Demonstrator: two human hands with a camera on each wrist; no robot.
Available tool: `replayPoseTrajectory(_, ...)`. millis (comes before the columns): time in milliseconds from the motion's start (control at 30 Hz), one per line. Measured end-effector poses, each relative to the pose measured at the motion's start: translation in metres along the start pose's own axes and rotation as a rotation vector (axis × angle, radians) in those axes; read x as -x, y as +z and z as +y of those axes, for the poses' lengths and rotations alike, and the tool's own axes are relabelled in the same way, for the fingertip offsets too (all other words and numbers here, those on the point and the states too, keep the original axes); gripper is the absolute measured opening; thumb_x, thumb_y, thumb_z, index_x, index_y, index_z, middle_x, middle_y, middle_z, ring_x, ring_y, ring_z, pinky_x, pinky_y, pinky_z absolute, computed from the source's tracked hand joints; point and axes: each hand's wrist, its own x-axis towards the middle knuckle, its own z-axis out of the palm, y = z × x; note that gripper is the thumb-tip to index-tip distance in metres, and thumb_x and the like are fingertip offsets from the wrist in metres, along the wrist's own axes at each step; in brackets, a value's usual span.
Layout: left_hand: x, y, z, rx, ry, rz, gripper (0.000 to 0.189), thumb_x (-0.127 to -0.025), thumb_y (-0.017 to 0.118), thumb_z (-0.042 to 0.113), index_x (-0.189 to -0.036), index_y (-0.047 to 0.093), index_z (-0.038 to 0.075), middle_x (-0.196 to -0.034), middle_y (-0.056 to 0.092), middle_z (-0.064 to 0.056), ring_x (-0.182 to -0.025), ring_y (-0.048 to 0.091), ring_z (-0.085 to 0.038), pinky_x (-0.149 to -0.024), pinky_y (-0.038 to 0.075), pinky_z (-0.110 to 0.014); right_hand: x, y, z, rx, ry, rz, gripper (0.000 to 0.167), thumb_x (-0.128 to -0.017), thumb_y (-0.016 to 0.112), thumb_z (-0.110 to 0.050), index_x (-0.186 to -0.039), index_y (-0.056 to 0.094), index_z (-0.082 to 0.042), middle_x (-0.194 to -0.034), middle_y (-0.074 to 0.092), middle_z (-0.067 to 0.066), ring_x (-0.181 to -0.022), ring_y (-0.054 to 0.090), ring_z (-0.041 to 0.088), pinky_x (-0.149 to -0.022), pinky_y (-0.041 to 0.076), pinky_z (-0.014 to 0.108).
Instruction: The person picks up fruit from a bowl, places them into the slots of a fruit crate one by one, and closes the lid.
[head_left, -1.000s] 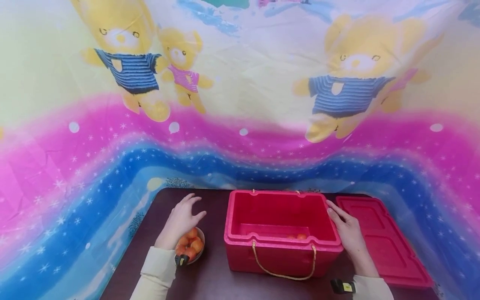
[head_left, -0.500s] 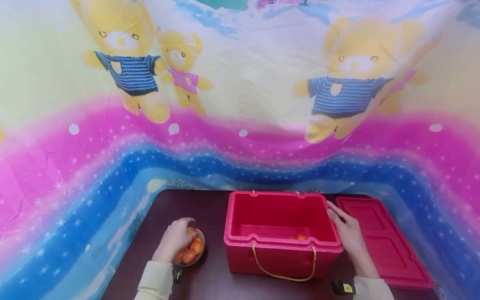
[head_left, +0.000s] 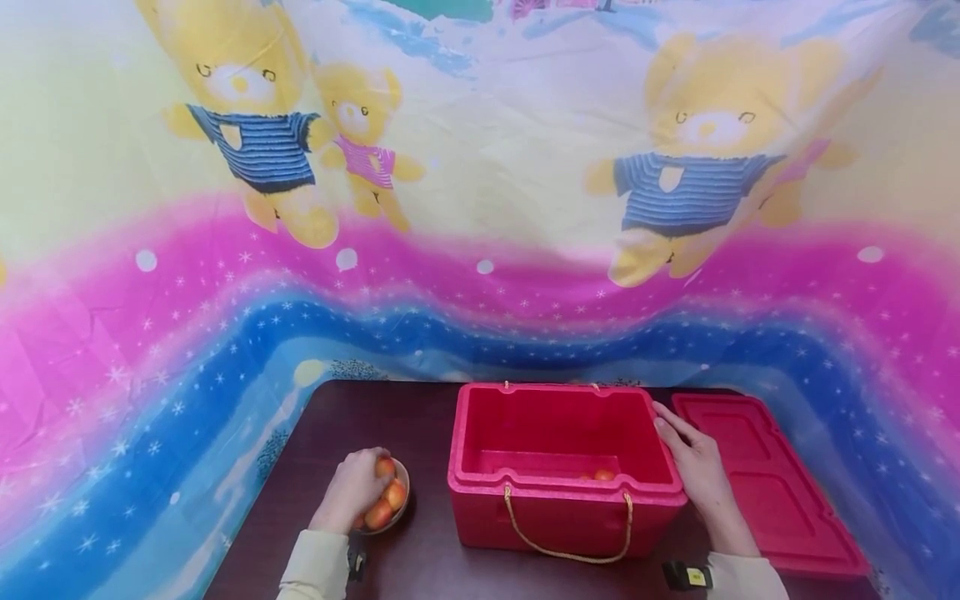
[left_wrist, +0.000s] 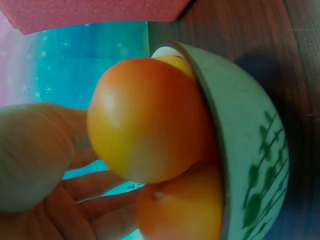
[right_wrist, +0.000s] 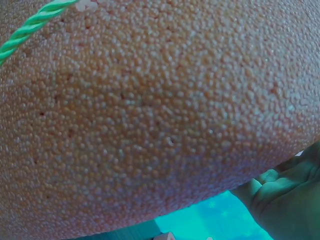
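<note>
My left hand [head_left: 351, 490] reaches into a small bowl [head_left: 407, 492] of round orange-red fruit [head_left: 380, 513] on the left of the table. In the left wrist view its thumb and fingers curl behind a smooth orange-red fruit [left_wrist: 145, 120] at the bowl's rim; the fingertips are hidden. A second fruit [left_wrist: 182, 210] lies against it. The bowl [left_wrist: 240, 115] is pale with a green leaf pattern. My right hand [head_left: 701, 471] rests with fairly straight fingers against the right side of an open red box [head_left: 555, 521]. Small orange fruit [head_left: 602, 475] shows on the box floor.
A red lid [head_left: 783, 500] lies flat on the table right of the box. A rope handle [head_left: 558, 552] hangs down the box's front. The dark wooden table [head_left: 420, 567] backs onto a printed cloth [head_left: 480, 317] with bears.
My left hand has lowered from above and behind the bowl onto the fruit, its fingers curling in. The right hand and the box have stayed put.
</note>
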Motion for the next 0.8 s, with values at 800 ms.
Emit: replayPoseTrajectory(800, -0.001, 0.012, 0.003, -0.012, -0.015, 0.127, 0.026, -0.08, 0.079, 0.005, -0.105, 0.073, 0.002, -0.097, 0.07, -0.016, -0.086, 0.066, -0.035, -0.08, 0.056, -0.052, 0.0, -0.001, -0.002, -0.011, 0.016, -0.001, 0.069, -0.099, 0.052, -0.058, -0.157, 0.038, -0.023, -0.151, 0.047, 0.021, -0.099, 0.06, -0.011, -0.082, 0.058, 0.024)
